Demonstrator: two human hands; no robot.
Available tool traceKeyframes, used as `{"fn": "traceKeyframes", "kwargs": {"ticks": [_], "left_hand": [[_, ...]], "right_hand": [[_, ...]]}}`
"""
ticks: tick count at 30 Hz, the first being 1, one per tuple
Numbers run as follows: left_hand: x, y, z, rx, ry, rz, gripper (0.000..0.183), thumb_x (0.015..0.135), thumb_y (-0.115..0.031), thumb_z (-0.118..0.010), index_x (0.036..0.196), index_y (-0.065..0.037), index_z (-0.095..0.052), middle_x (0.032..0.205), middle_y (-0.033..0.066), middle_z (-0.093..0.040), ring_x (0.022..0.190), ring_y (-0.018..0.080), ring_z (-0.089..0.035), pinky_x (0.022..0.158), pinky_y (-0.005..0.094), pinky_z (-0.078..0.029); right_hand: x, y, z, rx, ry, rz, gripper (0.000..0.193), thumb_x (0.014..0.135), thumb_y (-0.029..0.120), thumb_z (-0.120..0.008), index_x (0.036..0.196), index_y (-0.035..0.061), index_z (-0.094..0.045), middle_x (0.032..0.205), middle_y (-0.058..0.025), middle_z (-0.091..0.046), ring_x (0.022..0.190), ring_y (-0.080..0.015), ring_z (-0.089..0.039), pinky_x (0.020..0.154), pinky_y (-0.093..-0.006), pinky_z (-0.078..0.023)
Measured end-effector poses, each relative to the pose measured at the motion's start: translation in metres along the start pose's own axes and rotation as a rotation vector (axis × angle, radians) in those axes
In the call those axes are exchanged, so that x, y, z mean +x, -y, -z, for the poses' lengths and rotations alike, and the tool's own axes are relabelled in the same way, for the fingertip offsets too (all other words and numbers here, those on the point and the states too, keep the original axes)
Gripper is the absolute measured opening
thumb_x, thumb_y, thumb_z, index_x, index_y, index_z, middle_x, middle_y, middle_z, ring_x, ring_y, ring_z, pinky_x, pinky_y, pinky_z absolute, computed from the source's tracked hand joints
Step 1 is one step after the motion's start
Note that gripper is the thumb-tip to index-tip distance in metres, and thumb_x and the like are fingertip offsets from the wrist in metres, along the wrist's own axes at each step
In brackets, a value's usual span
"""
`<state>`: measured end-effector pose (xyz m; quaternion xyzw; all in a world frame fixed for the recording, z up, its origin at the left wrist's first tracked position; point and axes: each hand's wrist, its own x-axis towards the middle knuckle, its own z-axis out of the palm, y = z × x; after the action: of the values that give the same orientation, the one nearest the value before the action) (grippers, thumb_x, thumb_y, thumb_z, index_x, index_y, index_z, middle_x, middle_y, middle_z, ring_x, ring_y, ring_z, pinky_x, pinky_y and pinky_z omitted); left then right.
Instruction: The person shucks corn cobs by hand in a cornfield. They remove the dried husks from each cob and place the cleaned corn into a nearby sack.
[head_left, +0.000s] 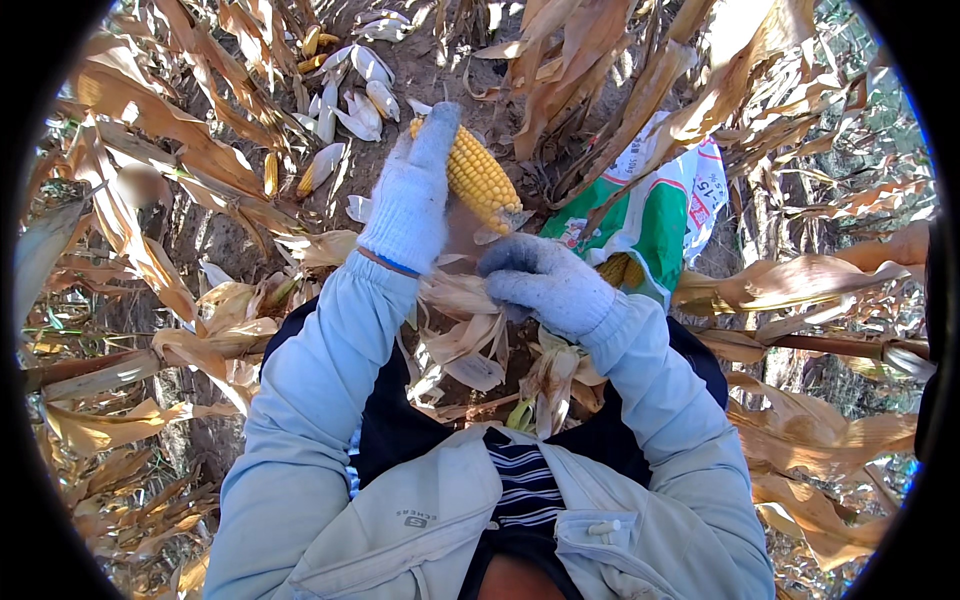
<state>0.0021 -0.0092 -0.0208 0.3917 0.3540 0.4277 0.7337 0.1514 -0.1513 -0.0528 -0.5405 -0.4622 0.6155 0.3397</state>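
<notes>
My left hand (407,205), in a white knit glove, grips a husked yellow ear of corn (482,180). The thumb lies along the cob, which slants down to the right and shows a pale stalk end with a scrap of husk. Just below that end is my right hand (550,285), also gloved, apart from the cob. Its fingers are curled, and whatever they may hold is hidden. Close to the right hand stands a green and white bag (655,225), with yellow ears of corn (622,270) showing in its mouth.
Partly husked ears (362,105) lie on the soil ahead to the left, with a small yellow ear (271,174) nearby. Loose husks (468,345) lie between my legs. Dry corn stalks and leaves (610,60) crowd both sides and overhang the bag.
</notes>
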Motion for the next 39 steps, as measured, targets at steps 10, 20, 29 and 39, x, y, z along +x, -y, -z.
{"fn": "traceKeyframes", "kwargs": {"ticks": [10,20,29,39], "left_hand": [[0.002,-0.017,0.002,-0.089,0.065,-0.035,0.041,0.104,-0.046,-0.062,0.111,-0.005,-0.060,0.096,0.0119,-0.070,0.081,0.0238,-0.071,0.071,0.0383,-0.061],[-0.011,-0.012,-0.001,-0.113,0.101,0.164,0.041,0.105,-0.048,-0.059,0.107,-0.007,-0.060,0.096,0.0133,-0.072,0.077,0.0238,-0.073,0.063,0.0388,-0.062],[-0.008,0.008,-0.001,-0.062,0.010,0.145,0.043,0.108,-0.041,-0.054,0.126,-0.003,-0.062,0.106,0.0128,-0.071,0.091,0.0262,-0.071,0.079,0.0397,-0.061],[-0.012,-0.019,0.000,-0.096,0.186,0.132,0.060,0.106,-0.055,-0.054,0.132,-0.002,-0.059,0.119,0.0148,-0.067,0.112,0.0262,-0.065,0.101,0.0421,-0.053]], "right_hand": [[0.008,-0.018,0.010,0.582,-0.108,0.109,0.061,0.104,0.043,-0.058,0.151,0.0061,-0.047,0.151,-0.0213,-0.051,0.138,-0.0361,-0.052,0.116,-0.0471,-0.042],[0.014,0.005,0.018,0.987,0.009,0.168,0.074,0.105,0.054,-0.053,0.158,0.0050,-0.034,0.155,-0.0217,-0.047,0.138,-0.0347,-0.052,0.117,-0.0479,-0.042],[0.013,-0.006,-0.006,0.410,0.002,0.071,0.066,0.102,0.028,-0.065,0.154,0.0010,-0.037,0.139,-0.0136,-0.058,0.113,-0.0222,-0.066,0.098,-0.0368,-0.056],[0.003,0.000,-0.008,1.032,0.048,0.093,0.068,0.103,0.060,-0.046,0.134,0.0005,-0.057,0.078,-0.0075,-0.063,0.056,-0.0136,-0.051,0.059,-0.0335,-0.051]]}}
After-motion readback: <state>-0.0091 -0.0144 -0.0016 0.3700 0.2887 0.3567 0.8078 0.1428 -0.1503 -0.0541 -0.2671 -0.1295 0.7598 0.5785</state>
